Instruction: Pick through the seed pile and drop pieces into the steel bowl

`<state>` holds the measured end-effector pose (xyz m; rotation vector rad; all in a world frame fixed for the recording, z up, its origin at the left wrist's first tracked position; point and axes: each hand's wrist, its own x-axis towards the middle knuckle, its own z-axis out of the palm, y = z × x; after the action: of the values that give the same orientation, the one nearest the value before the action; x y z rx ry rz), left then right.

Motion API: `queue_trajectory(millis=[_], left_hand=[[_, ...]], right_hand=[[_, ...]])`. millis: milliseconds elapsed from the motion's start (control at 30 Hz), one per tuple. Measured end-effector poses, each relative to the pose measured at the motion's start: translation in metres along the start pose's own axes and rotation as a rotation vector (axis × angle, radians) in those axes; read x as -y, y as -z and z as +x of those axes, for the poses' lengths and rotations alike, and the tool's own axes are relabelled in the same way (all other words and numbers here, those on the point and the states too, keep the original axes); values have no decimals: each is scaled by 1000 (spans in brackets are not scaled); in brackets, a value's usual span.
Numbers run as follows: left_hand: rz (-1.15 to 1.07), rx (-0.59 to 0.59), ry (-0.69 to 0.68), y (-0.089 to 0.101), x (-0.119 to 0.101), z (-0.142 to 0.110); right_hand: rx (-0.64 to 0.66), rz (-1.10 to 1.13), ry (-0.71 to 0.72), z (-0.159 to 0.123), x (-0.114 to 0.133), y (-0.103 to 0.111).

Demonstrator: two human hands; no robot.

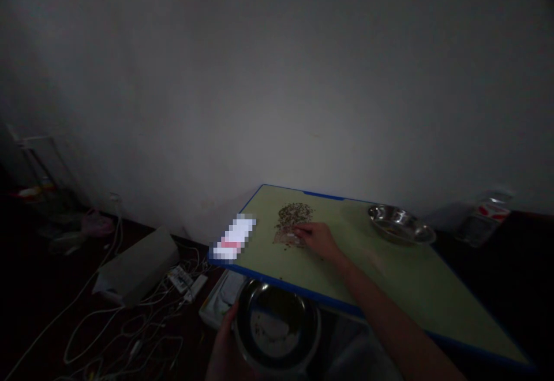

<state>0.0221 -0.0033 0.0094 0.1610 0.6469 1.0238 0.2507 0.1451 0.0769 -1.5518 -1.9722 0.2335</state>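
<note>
Grains (295, 213) may scatter if the right hand (320, 239), tightly pinched, contents unclear, jerks; the left hand (228, 335), gripping a bowl (279, 337), could tilt it.

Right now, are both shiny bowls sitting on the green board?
No, the left hand holds one bowl off the green board, by its near edge.

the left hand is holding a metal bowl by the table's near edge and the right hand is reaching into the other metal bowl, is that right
The right hand is not in the other metal bowl; the head view shows it at the small dark bits. The left hand does hold a metal bowl by the table's near edge.
</note>
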Motion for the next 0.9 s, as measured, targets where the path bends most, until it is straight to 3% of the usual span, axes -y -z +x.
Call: queue_trajectory(millis=[133,333,600,767,900], left_hand=[[-10,109,73,-3,-8,-1],[-85,136,101,4,-10,4],[-113,68,83,19,-10,10],[-135,48,89,14,-11,6],[-100,15,66,6,-10,4]], right_hand=[[12,-21,50,8,7,-6],[55,-95,143,20,18,-16],[183,-256,345,22,32,-9],[273,-377,480,11,37,3],[266,-329,531,0,29,8]])
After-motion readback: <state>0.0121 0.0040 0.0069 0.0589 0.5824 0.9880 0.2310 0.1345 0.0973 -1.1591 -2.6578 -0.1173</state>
